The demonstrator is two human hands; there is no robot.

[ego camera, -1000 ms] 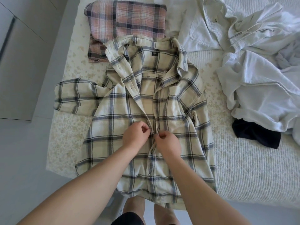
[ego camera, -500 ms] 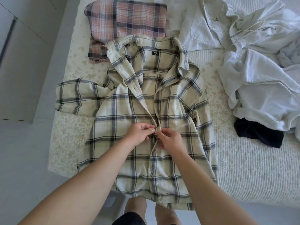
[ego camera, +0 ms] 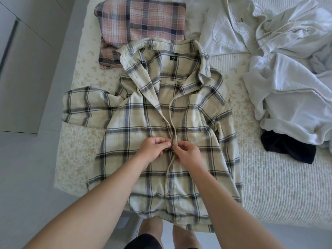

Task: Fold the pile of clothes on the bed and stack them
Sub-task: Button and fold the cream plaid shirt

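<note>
A cream plaid shirt (ego camera: 133, 139) lies face up on the bed, collar away from me, its hem hanging over the near edge. Its left sleeve spreads out to the left. My left hand (ego camera: 152, 149) and my right hand (ego camera: 186, 153) meet at the button placket at mid-chest, each pinching one edge of the shirt's front. The placket is closed below my hands and gapes open above them. A folded pink plaid shirt (ego camera: 143, 20) lies just beyond the collar.
A heap of unfolded white clothes (ego camera: 280, 72) covers the right side of the bed (ego camera: 269, 186), with a dark garment (ego camera: 289, 150) poking out beneath it. Grey floor and a cabinet (ego camera: 21, 69) lie to the left. My legs stand at the bed's near edge.
My hands have stayed at the same spot on the placket, fingers shifting slightly as they work the edges together. The shirt has barely moved.
</note>
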